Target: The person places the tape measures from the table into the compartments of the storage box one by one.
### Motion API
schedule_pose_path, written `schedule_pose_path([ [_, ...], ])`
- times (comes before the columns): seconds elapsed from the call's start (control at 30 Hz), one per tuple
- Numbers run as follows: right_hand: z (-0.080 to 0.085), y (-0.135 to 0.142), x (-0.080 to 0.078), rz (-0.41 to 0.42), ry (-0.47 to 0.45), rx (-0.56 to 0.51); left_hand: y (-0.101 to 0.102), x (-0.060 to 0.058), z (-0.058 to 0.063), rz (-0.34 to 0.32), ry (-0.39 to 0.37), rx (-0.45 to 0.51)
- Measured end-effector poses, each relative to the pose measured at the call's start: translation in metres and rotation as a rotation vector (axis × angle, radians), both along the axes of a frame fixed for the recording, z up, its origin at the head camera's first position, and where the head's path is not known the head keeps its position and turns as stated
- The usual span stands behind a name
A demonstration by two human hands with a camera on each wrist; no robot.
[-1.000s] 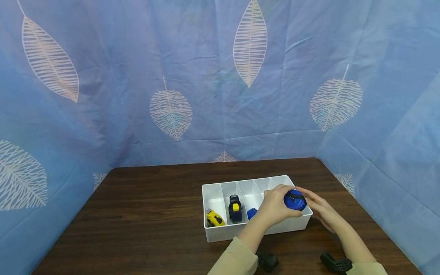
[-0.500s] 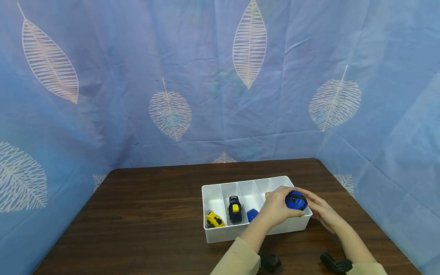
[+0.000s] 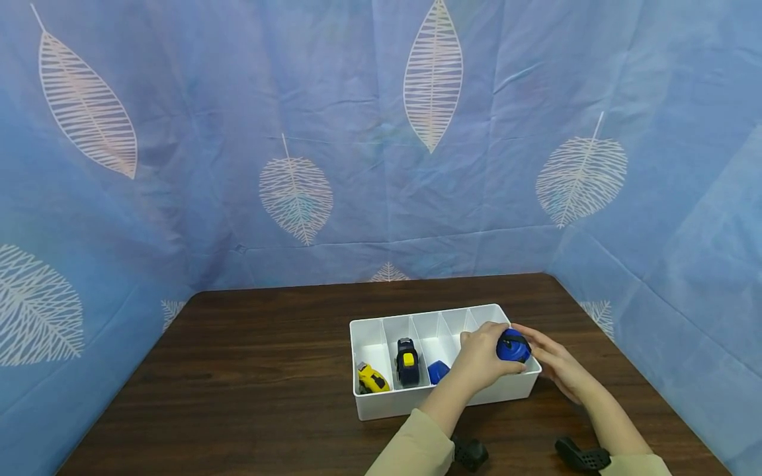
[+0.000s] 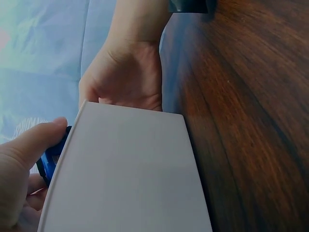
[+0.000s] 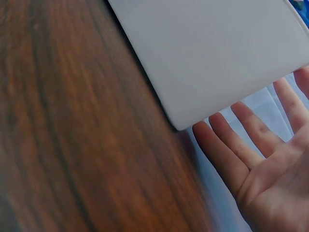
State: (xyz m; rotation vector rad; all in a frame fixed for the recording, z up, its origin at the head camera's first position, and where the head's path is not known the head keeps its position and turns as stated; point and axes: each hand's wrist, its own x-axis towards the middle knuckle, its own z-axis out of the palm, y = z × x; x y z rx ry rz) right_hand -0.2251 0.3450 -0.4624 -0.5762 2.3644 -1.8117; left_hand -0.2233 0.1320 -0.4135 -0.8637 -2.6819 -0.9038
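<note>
My left hand (image 3: 481,357) grips a rounded blue tape measure (image 3: 513,346) with a black band, over the right end of a white divided box (image 3: 411,400). In the left wrist view, thumb and fingers pinch the blue tape measure (image 4: 49,157) just past the box's rim. My right hand (image 3: 556,363) is at the box's right end; the right wrist view shows its fingers (image 5: 256,128) extended, fingertips right at the box wall (image 5: 217,63). In the box lie a yellow and black tool (image 3: 373,379), a black tape measure (image 3: 407,362) with a yellow button, and a blue piece (image 3: 438,371), partly hidden.
The box stands on a dark wooden table (image 3: 238,370). A blue cloth (image 3: 357,198) with pale leaf prints hangs behind and at both sides. Black wrist straps (image 3: 582,456) sit on both wrists. My left forearm hides part of the box's front wall.
My left hand and forearm have shifted slightly right with the blue tape measure, showing more of the blue piece in the box. The right hand stays put.
</note>
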Motion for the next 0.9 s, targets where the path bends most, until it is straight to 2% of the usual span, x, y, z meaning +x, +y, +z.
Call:
schedule_pose_path([
  [0.33, -0.0009, 0.0017, -0.0013, 0.022, 0.004, -0.015, 0.0008, 0.0032, -0.0002, -0.013, 0.043, -0.146],
  [0.6, -0.0006, 0.0015, 0.0001, 0.028, -0.035, -0.033, 0.0025, 0.006, -0.0026, -0.021, 0.118, -0.35],
  [0.9, 0.0013, 0.0034, 0.0005, 0.036, -0.04, -0.038, 0.0039, 0.0068, -0.0008, -0.038, 0.149, -0.43],
])
